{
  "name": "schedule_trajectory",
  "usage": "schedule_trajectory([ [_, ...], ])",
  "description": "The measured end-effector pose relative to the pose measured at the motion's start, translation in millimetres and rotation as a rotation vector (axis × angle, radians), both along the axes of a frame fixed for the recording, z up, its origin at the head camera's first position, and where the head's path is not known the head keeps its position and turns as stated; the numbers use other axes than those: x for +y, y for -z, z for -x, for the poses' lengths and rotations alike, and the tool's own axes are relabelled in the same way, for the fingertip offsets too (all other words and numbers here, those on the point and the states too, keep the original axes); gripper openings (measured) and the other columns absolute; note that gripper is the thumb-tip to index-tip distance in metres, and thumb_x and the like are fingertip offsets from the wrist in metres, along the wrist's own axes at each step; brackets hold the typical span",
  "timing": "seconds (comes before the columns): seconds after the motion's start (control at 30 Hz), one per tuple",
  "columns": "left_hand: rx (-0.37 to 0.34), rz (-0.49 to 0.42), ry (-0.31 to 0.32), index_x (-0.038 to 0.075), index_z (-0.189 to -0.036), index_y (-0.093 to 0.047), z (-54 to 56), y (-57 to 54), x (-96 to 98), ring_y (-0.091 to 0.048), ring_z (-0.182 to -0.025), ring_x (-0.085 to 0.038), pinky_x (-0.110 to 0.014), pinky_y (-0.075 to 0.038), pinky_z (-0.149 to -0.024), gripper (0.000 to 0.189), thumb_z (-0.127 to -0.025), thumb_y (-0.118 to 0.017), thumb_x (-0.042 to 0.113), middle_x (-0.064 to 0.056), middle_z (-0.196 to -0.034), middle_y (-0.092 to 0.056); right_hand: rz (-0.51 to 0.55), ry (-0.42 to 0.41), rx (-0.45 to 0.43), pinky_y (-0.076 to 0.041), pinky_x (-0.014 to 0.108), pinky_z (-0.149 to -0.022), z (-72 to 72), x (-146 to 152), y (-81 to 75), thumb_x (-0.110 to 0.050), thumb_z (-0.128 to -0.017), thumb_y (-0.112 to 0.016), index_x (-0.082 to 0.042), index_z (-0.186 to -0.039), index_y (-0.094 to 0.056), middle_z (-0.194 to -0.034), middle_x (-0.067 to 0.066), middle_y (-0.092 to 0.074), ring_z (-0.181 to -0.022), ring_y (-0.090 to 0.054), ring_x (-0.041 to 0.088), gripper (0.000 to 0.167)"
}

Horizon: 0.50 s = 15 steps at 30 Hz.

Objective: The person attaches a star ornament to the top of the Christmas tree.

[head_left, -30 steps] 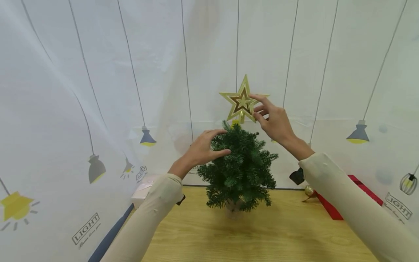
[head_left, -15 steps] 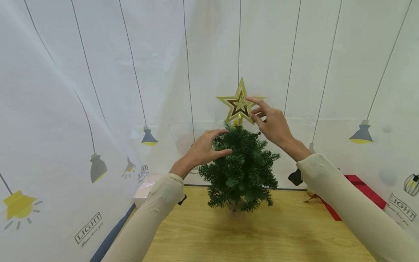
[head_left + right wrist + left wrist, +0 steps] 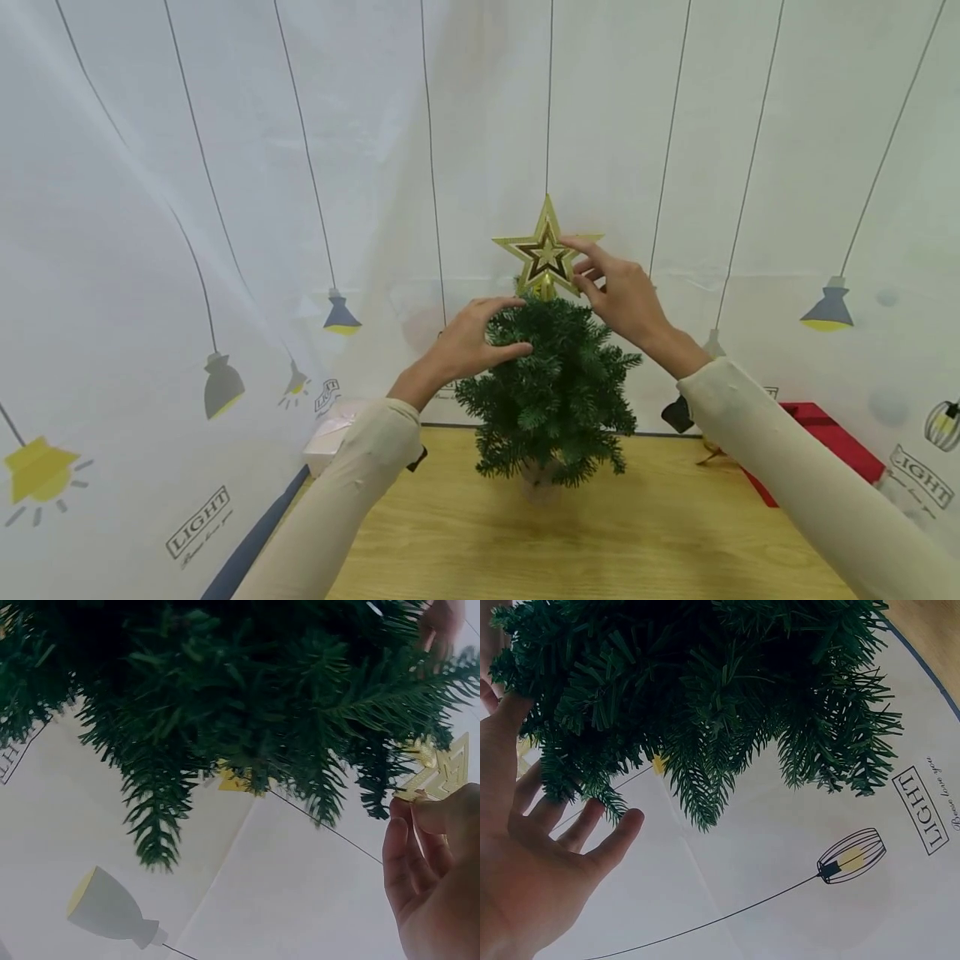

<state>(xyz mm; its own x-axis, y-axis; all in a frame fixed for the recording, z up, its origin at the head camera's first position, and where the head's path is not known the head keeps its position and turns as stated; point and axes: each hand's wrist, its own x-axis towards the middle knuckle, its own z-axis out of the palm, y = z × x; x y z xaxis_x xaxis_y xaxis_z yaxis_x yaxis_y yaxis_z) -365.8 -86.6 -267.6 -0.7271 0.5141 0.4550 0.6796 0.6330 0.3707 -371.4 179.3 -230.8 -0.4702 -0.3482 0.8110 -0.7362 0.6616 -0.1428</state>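
A small green artificial Christmas tree (image 3: 551,392) stands upright on the wooden table. My right hand (image 3: 628,293) pinches a gold star tree topper (image 3: 546,250) by its right side. The star is upright at the treetop, its lower socket partly hidden among the top sprigs. In the right wrist view, thumb and fingers hold one gold point of the star (image 3: 450,769). My left hand (image 3: 468,340) is cupped at the upper left of the tree, thumb in front and fingers spread. In the left wrist view these fingers (image 3: 615,844) lie loosely beside the branches (image 3: 712,697).
A red box (image 3: 832,442) sits at the back right, with a gold ornament (image 3: 716,452) beside it, mostly hidden by my sleeve. At the back left is a pale pink box (image 3: 327,433). A white backdrop (image 3: 360,167) printed with lamps stands close behind the tree.
The star has come down with my right hand, from just above the treetop to sitting among its top sprigs. My left hand has stayed nearly still at the tree.
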Motion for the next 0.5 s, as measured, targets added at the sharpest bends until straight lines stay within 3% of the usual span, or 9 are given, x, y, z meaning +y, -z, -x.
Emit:
schedule_trajectory([
  [0.13, 0.013, 0.003, 0.008, 0.023, -0.155, -0.049, 0.4, 1.3, 0.1, -0.038, -0.149, -0.030, -0.056, -0.038, -0.118, 0.070, -0.095, -0.075, 0.047, -0.006, -0.161, -0.044, -0.031, 0.019, 0.004, -0.039, 0.032, -0.043, -1.4, -0.6, 5.9, -0.001, -0.099, -0.068, -0.023, -0.153, -0.051, -0.105, 0.016, -0.077, -0.085, -0.076, 0.033, 0.060],
  [0.33, 0.030, 0.013, 0.028, 0.021, -0.141, -0.064, 0.2, 2.0, 1.3, -0.037, -0.150, -0.030, -0.055, -0.035, -0.119, 0.052, -0.096, -0.074, 0.045, -0.009, -0.162, -0.043, -0.031, 0.009, 0.016, -0.051, 0.039, -0.051, -1.5, 0.4, 9.9, 0.004, -0.098, -0.068, -0.021, -0.154, -0.050, -0.103, 0.017, -0.077, -0.085, -0.076, 0.034, 0.064],
  [0.5, 0.034, 0.022, 0.038, 0.021, -0.130, -0.071, 0.5, 2.2, 2.4, -0.035, -0.151, -0.030, -0.056, -0.034, -0.120, 0.040, -0.097, -0.073, 0.045, -0.007, -0.163, -0.043, -0.037, -0.022, 0.024, -0.054, 0.042, -0.057, 0.1, 1.5, 10.1, 0.008, -0.096, -0.067, -0.018, -0.153, -0.051, -0.100, 0.018, -0.076, -0.087, -0.076, 0.034, 0.065],
])
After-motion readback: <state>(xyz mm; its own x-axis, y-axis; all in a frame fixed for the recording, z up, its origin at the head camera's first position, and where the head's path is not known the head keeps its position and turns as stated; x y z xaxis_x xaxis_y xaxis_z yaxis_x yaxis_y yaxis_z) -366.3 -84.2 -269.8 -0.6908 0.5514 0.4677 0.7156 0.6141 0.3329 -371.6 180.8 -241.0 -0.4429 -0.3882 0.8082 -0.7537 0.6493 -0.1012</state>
